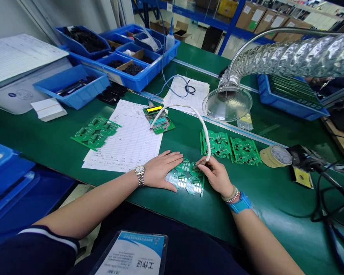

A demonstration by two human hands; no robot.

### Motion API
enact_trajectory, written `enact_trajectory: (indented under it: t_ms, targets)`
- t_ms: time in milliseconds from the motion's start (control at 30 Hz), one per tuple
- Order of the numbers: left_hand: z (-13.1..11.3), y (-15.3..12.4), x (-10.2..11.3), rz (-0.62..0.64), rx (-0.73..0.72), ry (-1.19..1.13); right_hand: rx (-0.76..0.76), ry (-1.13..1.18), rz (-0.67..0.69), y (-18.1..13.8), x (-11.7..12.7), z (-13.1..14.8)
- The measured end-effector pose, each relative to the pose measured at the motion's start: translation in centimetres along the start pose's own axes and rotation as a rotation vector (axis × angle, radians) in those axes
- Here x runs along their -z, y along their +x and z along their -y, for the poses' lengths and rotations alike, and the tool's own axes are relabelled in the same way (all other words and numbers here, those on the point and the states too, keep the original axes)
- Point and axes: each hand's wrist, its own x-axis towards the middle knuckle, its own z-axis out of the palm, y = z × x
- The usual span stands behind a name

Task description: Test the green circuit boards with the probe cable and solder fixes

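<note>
A green panel of round circuit boards [187,178] lies on the green mat near the table's front edge. My left hand [160,170] rests flat on the panel's left side, fingers stretched out, a watch on its wrist. My right hand [216,175] is closed around the tip end of a probe on a white sleeved cable [205,130], and the tip touches the panel's upper right. The cable runs back to a small green tester board with a yellow display [158,118].
More green board panels lie at the left [95,132] and right [231,147]. Paper forms [129,139], blue parts bins [123,57], a fume hood on a foil duct [227,101], a tape roll [276,156] and black cables [329,198] surround the spot.
</note>
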Motion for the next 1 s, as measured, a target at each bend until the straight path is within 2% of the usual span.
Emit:
enact_trajectory:
  t_ms: [333, 633, 1000]
  targets:
    - [-0.4, -0.4, 0.2, -0.009, -0.002, 0.033, 0.040, -0.123, 0.012, 0.4, -0.2, 0.6]
    - [-1.5, -4.1, -0.5, -0.160, -0.222, 0.171, 0.030, -0.097, 0.025, 0.3, -0.2, 0.7]
    - [-2.7, -3.5, -0.9, -0.181, -0.174, 0.311, 0.034, -0.097, 0.016, 0.2, -0.3, 0.5]
